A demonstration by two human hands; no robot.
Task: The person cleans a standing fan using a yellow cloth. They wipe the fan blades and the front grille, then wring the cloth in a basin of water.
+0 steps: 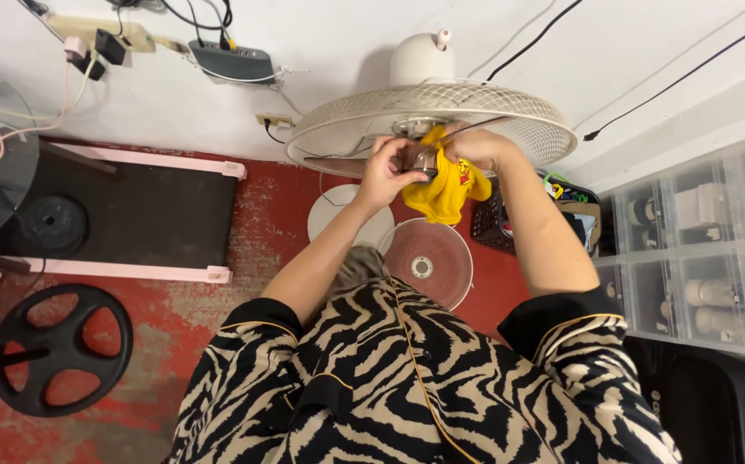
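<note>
Over the fan cage (pixel 510 125), both hands (pixel 387 167) grip a yellow cloth (pixel 448 189).

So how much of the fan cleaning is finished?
Done: the front grille is off and lies on the red floor. In hand: both hands are at the middle of the fan, the right hand pressing a yellow cloth there, the left hand gripping a small dark part. Left: the rear guard is still mounted; how clean it is can't be told.
</note>
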